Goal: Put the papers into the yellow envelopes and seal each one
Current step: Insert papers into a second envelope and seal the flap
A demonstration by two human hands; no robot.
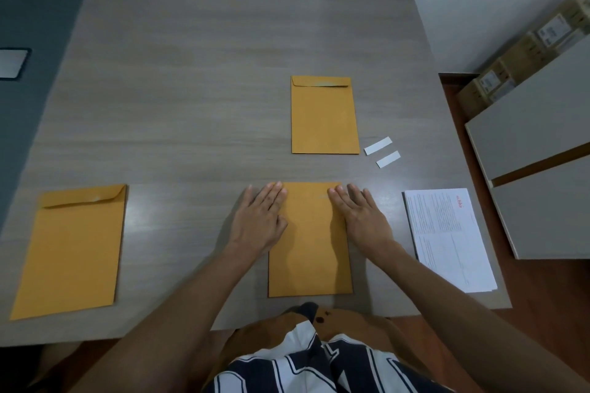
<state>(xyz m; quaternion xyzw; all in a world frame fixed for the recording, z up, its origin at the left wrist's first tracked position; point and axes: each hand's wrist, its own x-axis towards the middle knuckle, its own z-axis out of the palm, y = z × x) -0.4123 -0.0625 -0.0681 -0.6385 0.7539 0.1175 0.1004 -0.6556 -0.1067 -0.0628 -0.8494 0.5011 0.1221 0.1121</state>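
Three yellow envelopes lie on the grey wooden table (191, 89). The near envelope (309, 252) is straight in front of me; my left hand (260, 220) and my right hand (360, 217) press flat on its upper corners, fingers spread over the folded flap. A second envelope (324, 116) lies farther back with its flap folded down. The third envelope (71, 252) rests at the left, flap down too. A stack of printed white papers (450, 238) sits to the right of my right hand.
Two small white paper strips (377, 146) (388, 159) lie right of the far envelope. A grey cabinet (539, 169) and cardboard boxes (523, 57) stand beyond the table's right edge. A dark-framed tablet (12, 62) is at the far left.
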